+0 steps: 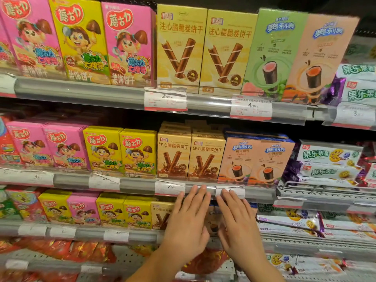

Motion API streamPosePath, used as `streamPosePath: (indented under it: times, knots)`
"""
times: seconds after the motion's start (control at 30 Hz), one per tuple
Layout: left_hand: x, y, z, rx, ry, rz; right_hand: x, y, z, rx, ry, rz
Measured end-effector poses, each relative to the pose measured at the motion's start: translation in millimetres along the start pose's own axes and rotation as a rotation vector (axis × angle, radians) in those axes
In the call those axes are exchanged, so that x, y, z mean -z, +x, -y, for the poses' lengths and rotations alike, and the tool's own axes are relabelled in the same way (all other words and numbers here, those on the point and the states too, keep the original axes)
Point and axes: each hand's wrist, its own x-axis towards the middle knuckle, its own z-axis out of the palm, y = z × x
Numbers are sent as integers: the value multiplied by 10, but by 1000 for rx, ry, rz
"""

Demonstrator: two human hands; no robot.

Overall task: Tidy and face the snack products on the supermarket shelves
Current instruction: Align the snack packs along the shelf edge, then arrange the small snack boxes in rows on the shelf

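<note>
Two bare hands, one head view. The left hand [188,222] and the right hand [237,220] lie side by side, fingers straight and held together, palms toward the shelving, grasping nothing. Their fingertips [198,189] reach the clear plastic price rail [203,187] of the middle shelf; the palms cover product on the shelf below, so whether they press a carton there cannot be told.

Stock, middle shelf, just above the hands: two tan cardboard wafer-roll cartons [191,157], upright and fronted; beside them two peach cardboard cocoa-roll cartons [256,159], also upright.

Stock, lower shelf: one tan wafer-roll carton [161,216] shows at the left hand's edge; what lies under the palms is hidden.

Stock, upper shelf: tall cream wafer-roll boxes [203,49] and pink mushroom-biscuit boxes [126,43], faced forward.

Risks, judged: flat hands pushing too hard could drive the hidden carton back out of line or tip its neighbours. Fingertips dragging on the rail could dislodge the white paper price tag [231,191], which already sits crooked. Lifting the hands carelessly may nudge the wafer-roll cartons above off their fronted line.
</note>
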Motion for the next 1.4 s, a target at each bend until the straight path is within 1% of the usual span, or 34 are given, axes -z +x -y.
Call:
streamPosePath:
  times: [0.1, 0.2, 0.3, 0.37, 0.47, 0.57, 0.63, 0.73, 0.83, 0.9, 0.97, 1.03, 1.1, 1.2, 1.27, 1.33, 1.4]
  knots:
    - [89, -88, 117, 35, -25, -54, -45, -27, 30, -15, -31, 38]
    - [132, -336, 383, 144, -90, -165, -37, -21, 82, -53, -20, 29]
    - [117, -634, 824, 271, -153, -311, -40, 4, 164, -119, 28, 14]
    - [104, -772, 1150, 378, -155, -353, -65, 9, 198, -151, 54, 7]
    - [72, -879, 1536, 436, -133, -364, -104, 7, 235, -197, 99, -22]
    - [45, -925, 1776, 449, -114, -323, -154, 39, 313, -237, 118, -67]
    - [43, -937, 1814, 445, -108, -289, -187, 64, 372, -269, 114, -103]
    - [41, -925, 1831, 446, -135, -305, -235, 94, 492, -317, 95, -136]
    - [34, -933, 1884, 478, -169, -285, -224, 172, 630, -393, 26, -102]
    - [4, -945, 1933, 457, -169, -275, -213, 241, 800, -346, -17, -99]
    - [-18, -945, 1983, 418, -163, -283, -215, 311, 1046, -220, -24, -113]
    - [-28, -946, 2003, 396, -152, -281, -213, 385, 1314, -124, 12, -86]
    - [-17, -960, 1998, 394, -157, -271, -239, 451, 1575, -35, 52, -63]
    - [28, -973, 1992, 406, -181, -256, -345, 577, 1852, 115, 37, -49]
    - [61, -983, 1978, 397, -187, -256, -443, 643, 1916, 138, -3, 8]
    - [111, -1001, 1957, 384, -191, -259, -520, 671, 1922, 119, -40, 71]
    - [171, -1024, 1961, 373, -208, -249, -557, 675, 1917, 104, -41, 99]
